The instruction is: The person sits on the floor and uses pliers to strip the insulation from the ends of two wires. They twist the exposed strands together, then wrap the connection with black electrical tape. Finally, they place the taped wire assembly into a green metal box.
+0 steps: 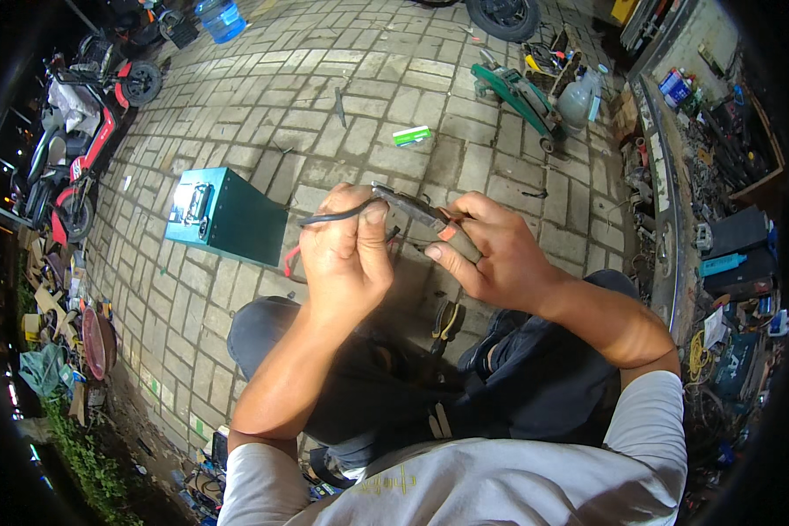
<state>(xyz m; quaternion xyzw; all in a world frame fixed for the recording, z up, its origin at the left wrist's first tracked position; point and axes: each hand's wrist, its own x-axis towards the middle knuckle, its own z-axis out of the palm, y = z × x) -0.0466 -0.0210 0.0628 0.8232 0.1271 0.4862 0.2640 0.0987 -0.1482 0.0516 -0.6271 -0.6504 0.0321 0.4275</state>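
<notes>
My left hand [346, 241] is closed round a black cable [337, 216], whose loose end sticks out to the left. My right hand [500, 250] grips the worn handles of a pair of pliers [416, 210], with orange and tan on the grips. The jaws of the pliers reach to the fingertips of my left hand, beside the cable. Whether they bite on it is hidden by my fingers. Below my left hand a piece of red cable [290, 260] shows. A teal metal box [245, 215] with a carry handle on its side stands just left of my hands.
Pliers with yellow-and-black handles [448, 321] lie on the paving between my legs. Ahead are a small green-and-white box [411, 136] and a green wheeled jack [513, 95]. A red electric scooter [92, 145] stands far left; tools and clutter [736, 272] line the right side.
</notes>
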